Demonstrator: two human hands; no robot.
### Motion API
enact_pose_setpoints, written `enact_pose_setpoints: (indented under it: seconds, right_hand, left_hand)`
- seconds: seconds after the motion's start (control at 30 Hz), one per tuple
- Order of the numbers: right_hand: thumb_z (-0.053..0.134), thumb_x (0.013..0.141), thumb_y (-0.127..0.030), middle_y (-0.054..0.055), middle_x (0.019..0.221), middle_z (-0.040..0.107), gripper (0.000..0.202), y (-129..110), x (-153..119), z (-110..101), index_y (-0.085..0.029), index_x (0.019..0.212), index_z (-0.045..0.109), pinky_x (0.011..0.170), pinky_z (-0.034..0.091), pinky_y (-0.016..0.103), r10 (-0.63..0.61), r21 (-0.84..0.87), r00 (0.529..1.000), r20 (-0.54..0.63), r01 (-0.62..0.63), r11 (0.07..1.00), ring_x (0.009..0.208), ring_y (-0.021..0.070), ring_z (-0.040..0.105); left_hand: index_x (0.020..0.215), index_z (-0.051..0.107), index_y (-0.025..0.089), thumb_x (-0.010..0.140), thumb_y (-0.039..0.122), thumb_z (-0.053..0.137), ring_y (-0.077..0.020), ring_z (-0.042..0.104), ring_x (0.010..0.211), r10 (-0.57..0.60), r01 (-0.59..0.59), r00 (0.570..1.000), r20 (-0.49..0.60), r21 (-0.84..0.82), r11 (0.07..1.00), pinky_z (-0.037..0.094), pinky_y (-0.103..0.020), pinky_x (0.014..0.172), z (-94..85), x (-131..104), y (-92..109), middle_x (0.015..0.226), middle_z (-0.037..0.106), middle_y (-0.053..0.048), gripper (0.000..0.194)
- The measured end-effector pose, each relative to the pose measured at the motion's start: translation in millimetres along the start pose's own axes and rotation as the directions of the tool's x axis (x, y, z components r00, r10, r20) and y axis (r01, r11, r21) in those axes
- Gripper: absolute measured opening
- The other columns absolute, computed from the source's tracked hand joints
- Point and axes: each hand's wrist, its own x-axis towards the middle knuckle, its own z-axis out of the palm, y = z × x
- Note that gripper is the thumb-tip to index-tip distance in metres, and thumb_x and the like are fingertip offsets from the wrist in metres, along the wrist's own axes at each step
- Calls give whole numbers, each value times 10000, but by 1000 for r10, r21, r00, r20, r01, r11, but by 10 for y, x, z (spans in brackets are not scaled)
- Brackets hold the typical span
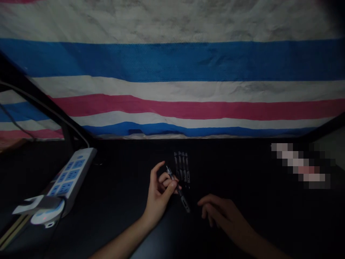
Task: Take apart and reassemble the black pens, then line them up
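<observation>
My left hand (161,189) is closed around the middle of a dark pen (176,185), thumb on top. The pen lies slanted, its slim pointed end up and left, its wider grey-marked end down and right. That hand's index finger sticks out beyond the pen's pointed end. Just behind, several similar pens (182,166) rest side by side in a row on the black table (129,169). To the right of the held pen, apart from it, hovers my right hand (225,214); its fingers are loosely bent and spread, with nothing seen in them.
On the left lies a white power strip (84,162) with blue sockets and a white plug-in device (48,214) with a cable. A striped sheet (188,61) hangs behind the table. A pixelated patch covers something at the right. The light is dim.
</observation>
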Motion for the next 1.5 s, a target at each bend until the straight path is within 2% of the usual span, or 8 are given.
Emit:
enact_pose_setpoints:
  seconds: [0.07, 0.2, 0.4, 0.57, 0.7, 0.87, 1.23, 1.5]
  right_hand:
    - [419, 943, -407, -1, 744, 638, 290, 2, 0, 2, -217, 999, 632, 539, 410, 209, 1, 3, 1000, 1, -1, 1000, 571, 96, 543]
    - [421, 940, -411, 0, 729, 635, 297, -17, 1, 5, -213, 982, 638, 532, 409, 213, 4, 8, 1000, 0, -4, 1000, 574, 103, 548]
    - [430, 940, -407, 0, 731, 634, 286, -26, 3, 12, -211, 973, 636, 528, 404, 206, 16, 11, 1000, -1, -16, 1000, 578, 99, 546]
    - [425, 940, -411, 2, 720, 629, 300, -23, 5, 14, -201, 959, 639, 514, 396, 206, 6, 10, 1000, -8, -6, 1000, 572, 100, 545]
    - [426, 938, -417, 2, 724, 632, 303, -23, 3, 12, -205, 954, 641, 513, 394, 207, 17, 7, 1000, -10, -17, 1000, 569, 100, 543]
    - [427, 933, -426, 2, 717, 629, 307, -30, 15, 11, -204, 956, 638, 522, 402, 213, 12, 7, 1000, -21, -12, 1000, 567, 104, 544]
    - [437, 925, -431, 5, 700, 628, 316, -35, 60, 3, -189, 928, 640, 517, 401, 216, 6, 25, 998, -55, -5, 1000, 553, 105, 544]
    - [446, 919, -437, 9, 689, 617, 328, 13, 148, -20, -170, 905, 636, 484, 378, 211, -19, 61, 992, -123, 26, 998, 523, 98, 533]
  left_hand:
    - [1199, 393, 289, 801, 271, 679, -122, 640, 655, -13, 13, 1000, 9, 29, 1000, 494, -214, 568, 5, 6, -1, 815, 598, 30, 490]
    - [1099, 460, 249, 797, 259, 679, -109, 627, 646, -5, 4, 999, 40, 30, 1000, 490, -218, 598, 5, 18, -6, 762, 568, 45, 373]
    - [1161, 420, 267, 817, 252, 656, -111, 619, 677, -17, 17, 1000, 13, -1, 1000, 505, -243, 639, -10, 46, -20, 802, 573, 38, 418]
    - [1130, 435, 249, 813, 241, 661, -106, 613, 666, -8, 8, 1000, 13, -5, 1000, 495, -235, 635, -9, 57, -11, 777, 562, 42, 389]
    - [1189, 413, 258, 813, 245, 660, -109, 616, 674, -9, 9, 1000, 10, -4, 1000, 498, -244, 648, -13, 52, -11, 791, 573, 36, 450]
    - [1120, 460, 238, 790, 248, 682, -121, 624, 667, -23, 23, 1000, 22, -10, 1000, 500, -250, 635, -14, 52, -11, 784, 584, 27, 398]
    - [1143, 446, 241, 780, 251, 695, -120, 628, 662, -43, 43, 999, -7, -26, 999, 505, -254, 643, -24, 76, 6, 775, 602, 32, 441]
    - [1113, 465, 231, 778, 255, 698, -116, 631, 662, -54, 53, 998, -39, -35, 998, 480, -214, 593, -27, 103, 46, 772, 614, 32, 409]
